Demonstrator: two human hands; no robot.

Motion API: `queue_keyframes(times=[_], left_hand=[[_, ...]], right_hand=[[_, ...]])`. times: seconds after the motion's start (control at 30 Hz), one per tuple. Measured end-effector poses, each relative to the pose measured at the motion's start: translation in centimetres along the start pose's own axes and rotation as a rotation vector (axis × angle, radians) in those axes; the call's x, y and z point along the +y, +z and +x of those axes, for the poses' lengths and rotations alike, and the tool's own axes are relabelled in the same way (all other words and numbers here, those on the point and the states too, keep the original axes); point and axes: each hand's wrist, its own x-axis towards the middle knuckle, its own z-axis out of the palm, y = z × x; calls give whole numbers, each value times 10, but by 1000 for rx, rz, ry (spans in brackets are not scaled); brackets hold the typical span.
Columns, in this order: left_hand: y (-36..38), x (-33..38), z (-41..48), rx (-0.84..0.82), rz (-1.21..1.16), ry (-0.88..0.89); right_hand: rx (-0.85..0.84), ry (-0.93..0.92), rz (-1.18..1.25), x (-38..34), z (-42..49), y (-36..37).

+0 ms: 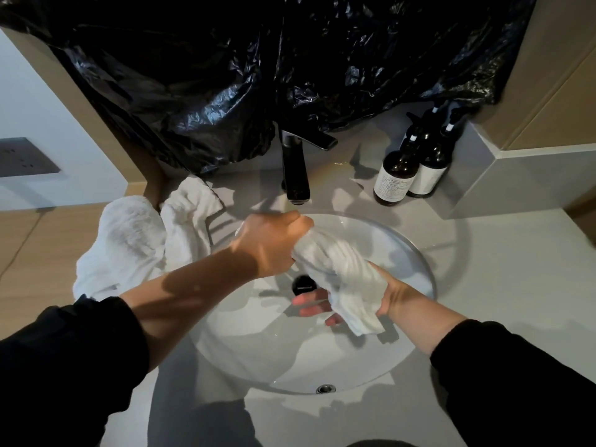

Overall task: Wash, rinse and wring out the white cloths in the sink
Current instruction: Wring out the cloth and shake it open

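Observation:
A twisted white cloth [342, 269] stretches over the round white sink [416, 262]. My left hand [274, 243] grips its upper end near the black faucet [295, 169]. Lower down, my right hand [383, 301] grips the other end, with its fingertips showing under the cloth near the drain [303, 283]. A loose corner of the cloth hangs below my right hand. Two more white cloths [135, 240] lie bunched on the counter, left of the sink. No water runs from the faucet.
Three dark pump bottles [409, 169] stand on the grey counter at the back right. A black plastic sheet [258, 66] covers the wall behind the faucet. A wall socket [22, 156] sits at the far left. The overflow hole [325, 388] is at the sink's near edge.

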Motion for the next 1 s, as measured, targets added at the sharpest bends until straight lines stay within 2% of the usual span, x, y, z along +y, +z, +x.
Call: queue_keyframes(times=[0.07,0.17,0.23,0.37,0.47,0.53,0.63,0.73,0.8,0.87,0.9,1.0], left_hand=[[8,-3,0,58,23,63],[11,-7,2,-24,81,110],[6,-6,3,-126,159,127],[3,5,10,-251,227,107],[-1,12,19,-240,272,80],[-3,15,27,-296,331,55],[-4,19,39,-392,275,-38],[4,16,39,-474,16,-161],[11,12,29,-528,-425,-323],[17,13,16,-511,-943,-579],[21,14,10,-474,-1128,-684],[27,18,-5,-434,-1465,-847]], right_hand=[[34,38,-139,-1,-1,1],[-208,47,-65,3,-11,-10],[-252,35,-32,6,-21,-23],[-207,-44,-260,0,-35,-32],[-99,-29,-477,-15,-52,-15],[119,-27,-779,-24,-62,6],[398,-68,-1169,-29,-60,30],[742,-59,-1616,-26,-49,32],[965,-114,-1773,-24,-42,28],[1078,-232,-1765,-23,-33,28],[1105,-282,-1741,-24,-29,29],[1143,-328,-1666,-30,-18,31]])
